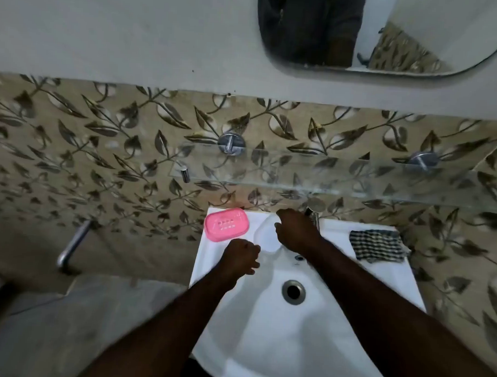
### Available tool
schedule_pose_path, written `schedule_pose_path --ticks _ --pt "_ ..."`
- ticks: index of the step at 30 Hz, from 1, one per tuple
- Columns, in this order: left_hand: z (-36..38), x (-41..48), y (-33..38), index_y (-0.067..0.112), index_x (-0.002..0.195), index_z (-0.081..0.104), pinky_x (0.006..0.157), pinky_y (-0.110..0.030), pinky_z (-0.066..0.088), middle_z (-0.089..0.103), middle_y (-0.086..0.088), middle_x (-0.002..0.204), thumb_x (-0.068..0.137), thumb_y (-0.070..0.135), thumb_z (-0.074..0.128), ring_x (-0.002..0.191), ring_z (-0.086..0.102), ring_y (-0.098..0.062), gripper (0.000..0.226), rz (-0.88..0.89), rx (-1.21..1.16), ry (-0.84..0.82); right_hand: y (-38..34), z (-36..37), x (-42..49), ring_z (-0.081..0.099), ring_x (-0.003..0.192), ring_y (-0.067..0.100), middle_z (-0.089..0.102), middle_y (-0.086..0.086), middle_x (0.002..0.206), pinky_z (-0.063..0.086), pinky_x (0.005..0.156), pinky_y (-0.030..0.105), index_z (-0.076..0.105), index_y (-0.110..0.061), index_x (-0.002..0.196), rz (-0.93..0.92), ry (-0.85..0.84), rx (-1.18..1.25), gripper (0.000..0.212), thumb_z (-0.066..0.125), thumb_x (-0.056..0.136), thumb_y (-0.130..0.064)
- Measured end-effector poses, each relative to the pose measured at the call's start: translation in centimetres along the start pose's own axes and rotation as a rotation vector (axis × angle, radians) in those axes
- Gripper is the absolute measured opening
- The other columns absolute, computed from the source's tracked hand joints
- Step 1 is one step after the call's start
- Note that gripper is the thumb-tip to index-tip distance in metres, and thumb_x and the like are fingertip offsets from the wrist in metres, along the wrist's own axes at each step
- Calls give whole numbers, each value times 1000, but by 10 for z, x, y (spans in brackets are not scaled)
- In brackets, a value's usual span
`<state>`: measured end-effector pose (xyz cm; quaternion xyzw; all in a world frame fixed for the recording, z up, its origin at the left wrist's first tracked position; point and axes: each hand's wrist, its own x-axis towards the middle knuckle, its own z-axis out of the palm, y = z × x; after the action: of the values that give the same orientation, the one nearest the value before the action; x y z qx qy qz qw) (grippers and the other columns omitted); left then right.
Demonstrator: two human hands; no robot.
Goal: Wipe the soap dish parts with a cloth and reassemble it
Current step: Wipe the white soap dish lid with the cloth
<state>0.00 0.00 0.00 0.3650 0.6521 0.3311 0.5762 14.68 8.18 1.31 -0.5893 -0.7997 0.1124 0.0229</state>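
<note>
Over a white sink (209,275), the left hand (240,257) curls its fingers at the near end of a pale, see-through oval piece (268,237). The right hand (296,233) bends over the far end. Whether either grips it is unclear. Beyond, a pink soap dish (226,224) sits on the back-left ledge and a checked cloth (377,246) back-right. The dish is probably light, stiff and slippery; hold its long rims.

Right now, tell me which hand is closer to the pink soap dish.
The left hand, just in front of the pink soap dish; the right hand is farther over, by the tap.
</note>
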Motion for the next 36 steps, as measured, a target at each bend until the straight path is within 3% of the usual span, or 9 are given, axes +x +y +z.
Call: schedule_pose_path --ticks 4,8,18,25,29,32,36 --pt "0 9 -5 9 98 45 59 -29 47 48 -15 93 92 6 55 74 57 -26 12 -114 -76 -28 -1 7 6 53 114 34 55 18 123 43 93 37 46 -3 127 2 -55 -23 37 49 95 -21" --pt "1 11 -9 8 139 33 63 -31 48 54 -16 100 93 1 54 72 55 -24 50 -171 -171 -62 -5 8 19 50 116 37 50 23 125 42 92 36 44 0 123 93 -138 30 35 48 96 -21" --pt "5 23 -15 18 155 10 90 -42 49 59 -9 93 97 2 47 98 56 -28 70 -212 -306 -160 -6 19 46 46 126 36 46 24 136 39 98 37 36 1 131 258 -245 92 40 45 97 -18" --pt "13 23 -16 11 149 23 82 -37 52 58 -12 93 93 -6 48 92 58 -27 63 -219 -446 -198 -5 23 43 49 122 35 52 19 132 40 96 35 47 -1 121 235 -243 102 30 43 96 -18" --pt "3 16 -24 9 139 44 84 -36 55 65 -18 110 88 -10 52 92 64 -28 54 -184 -363 -174 -4 16 29 47 125 34 51 19 136 38 102 36 53 -3 124 229 -221 136 34 39 98 -20" --pt "-12 6 -31 13 140 45 86 -40 55 66 -18 107 89 -5 58 91 66 -29 55 -93 -291 -102 -9 12 11 53 118 35 57 21 128 42 98 39 58 0 121 265 -194 249 33 40 100 -17" --pt "-33 2 -31 18 144 42 80 -39 54 57 -10 99 94 -6 51 88 60 -26 56 7 -239 -1 -23 22 -26 55 117 26 59 14 130 37 98 27 50 -8 134 326 -48 546 37 48 99 -19"
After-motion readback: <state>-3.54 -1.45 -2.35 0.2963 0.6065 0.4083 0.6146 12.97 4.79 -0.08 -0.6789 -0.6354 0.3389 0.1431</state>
